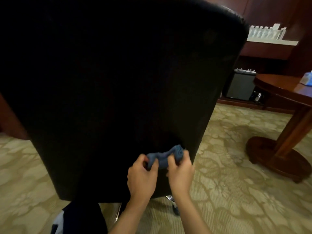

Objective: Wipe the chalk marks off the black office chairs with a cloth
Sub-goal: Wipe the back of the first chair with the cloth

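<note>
Low in the frame, just right of centre, a blue cloth [164, 157] sits bunched and twisted into a rumpled rope, its folds rolled up thickest at the right end. Its long axis runs roughly left to right across the picture, rising slightly toward the right. The left hand [141, 176] comes up from the bottom edge on a bare forearm, fingers curled round the left end of the cloth, thumb on the near side. The right hand [181, 173] rises beside it in the same way and grips the right end, fingers closed over the rolled bundle. The two hands are near each other, with the cloth stretched between them.

Directly behind the cloth stands the back of a black office chair [118, 81], filling most of the left and centre of the frame; it is too dark to tell whether any chalk marks lie on it. A chrome leg and caster [174, 208] show beneath it on patterned beige carpet [228, 191]. Farther off, at right, is a round wooden table [283, 86] on a pedestal base, and at upper right a shelf with pale bottles [266, 32].
</note>
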A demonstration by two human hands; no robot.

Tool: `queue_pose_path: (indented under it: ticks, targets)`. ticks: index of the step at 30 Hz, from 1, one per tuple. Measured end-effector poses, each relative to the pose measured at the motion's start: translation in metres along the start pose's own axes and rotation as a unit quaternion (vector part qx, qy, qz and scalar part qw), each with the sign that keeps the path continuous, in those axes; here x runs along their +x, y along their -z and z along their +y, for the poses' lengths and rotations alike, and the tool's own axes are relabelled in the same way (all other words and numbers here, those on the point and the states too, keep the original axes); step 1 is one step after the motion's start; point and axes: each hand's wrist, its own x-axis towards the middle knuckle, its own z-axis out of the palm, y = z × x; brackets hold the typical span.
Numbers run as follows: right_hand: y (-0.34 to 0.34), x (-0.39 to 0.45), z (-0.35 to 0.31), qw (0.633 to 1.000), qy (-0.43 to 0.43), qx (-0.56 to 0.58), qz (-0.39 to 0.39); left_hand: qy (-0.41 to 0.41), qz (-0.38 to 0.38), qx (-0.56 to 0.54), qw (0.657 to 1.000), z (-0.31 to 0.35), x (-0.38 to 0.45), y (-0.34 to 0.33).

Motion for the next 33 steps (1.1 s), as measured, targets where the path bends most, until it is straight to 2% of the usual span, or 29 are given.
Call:
queue_pose_path:
  ticks: [2,4,8,11,16,22,27,30,33]
  targets:
    - [0.004,-0.005,0.006,0.999,-0.032,-0.007,-0.032,0.029,-0.009,-0.011,0.999,-0.006,-0.007,-0.002]
    - [0.016,-0.002,-0.013,0.999,-0.016,0.028,-0.028,0.018,-0.011,-0.062,0.998,0.013,-0.006,0.004]
    - [0.043,0.018,-0.085,0.988,0.109,0.110,0.017,-0.036,0.017,-0.204,0.978,0.083,0.010,0.028]
    - [0.060,0.036,-0.124,0.978,0.165,0.131,0.007,-0.070,0.030,-0.234,0.969,0.120,0.021,0.035]
    - [0.060,0.049,-0.115,0.980,0.155,0.114,-0.044,-0.121,0.073,-0.142,0.980,0.110,0.031,0.024]
    - [0.027,0.029,-0.048,0.991,0.122,0.055,-0.008,-0.139,0.097,-0.050,0.984,0.045,0.007,0.003]
    - [0.005,0.011,0.010,0.997,0.073,0.017,-0.014,-0.082,0.086,-0.010,0.993,-0.004,-0.005,-0.018]
    - [-0.009,0.000,0.045,0.999,0.012,-0.033,-0.022,-0.013,0.069,0.020,0.997,-0.040,-0.015,-0.034]
    - [-0.021,-0.006,0.072,0.990,-0.064,-0.112,-0.065,0.089,0.040,0.045,0.994,-0.072,-0.023,-0.050]
